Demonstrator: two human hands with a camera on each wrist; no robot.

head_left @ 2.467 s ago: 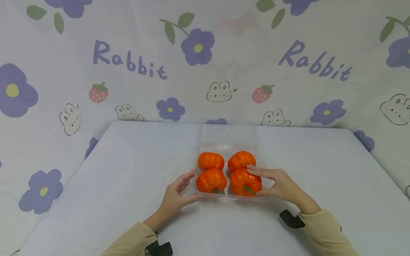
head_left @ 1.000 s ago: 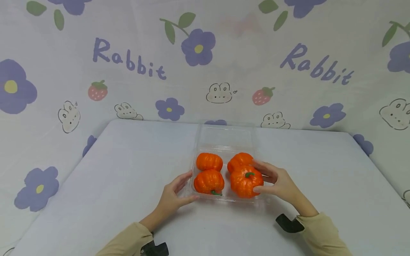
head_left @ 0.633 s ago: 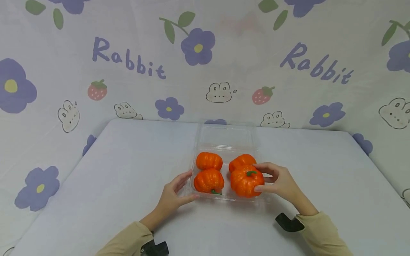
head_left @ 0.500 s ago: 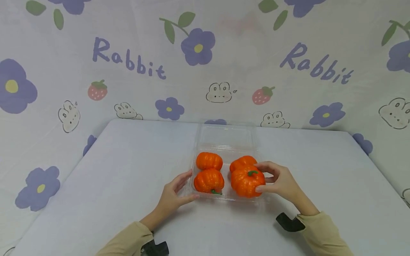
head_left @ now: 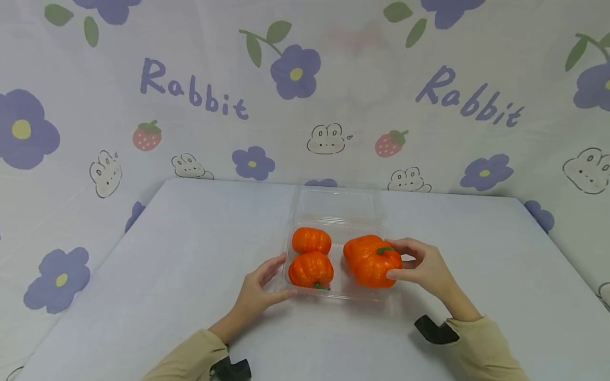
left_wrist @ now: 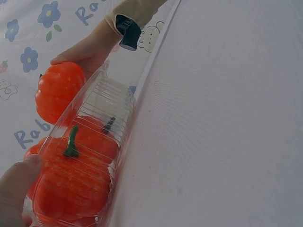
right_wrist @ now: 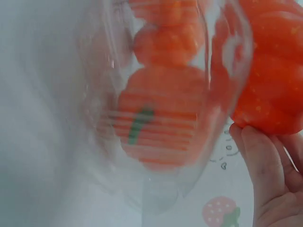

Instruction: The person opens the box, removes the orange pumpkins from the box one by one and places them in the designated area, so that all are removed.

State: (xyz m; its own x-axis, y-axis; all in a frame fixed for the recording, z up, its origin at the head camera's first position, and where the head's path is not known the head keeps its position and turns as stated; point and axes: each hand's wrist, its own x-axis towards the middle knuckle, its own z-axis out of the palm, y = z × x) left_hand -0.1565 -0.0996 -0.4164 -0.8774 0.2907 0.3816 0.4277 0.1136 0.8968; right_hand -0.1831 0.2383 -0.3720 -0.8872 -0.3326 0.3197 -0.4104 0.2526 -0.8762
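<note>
My right hand [head_left: 424,269] holds a small orange pumpkin [head_left: 376,269] with a green stem between thumb and fingers. In the left wrist view this pumpkin [left_wrist: 59,92] is raised above the wall of a clear plastic container [head_left: 339,283]. Another pumpkin [head_left: 353,248] shows partly behind it, at the container's right. On the container's left side lie two more pumpkins, one at the back [head_left: 312,240] and one in front [head_left: 311,270]. My left hand [head_left: 257,290] holds the container's front left corner, fingers along the side and thumb at the front.
The container's clear lid [head_left: 338,203] lies folded open toward the back of the white table [head_left: 214,227]. Behind the table hangs a patterned cloth [head_left: 352,106] with flowers and rabbits. Black wrist mounts [head_left: 436,330] sit at both sleeves.
My right hand has tilted the front right pumpkin so its stem points up, then moved it up and to the right. My left hand stays at the container.
</note>
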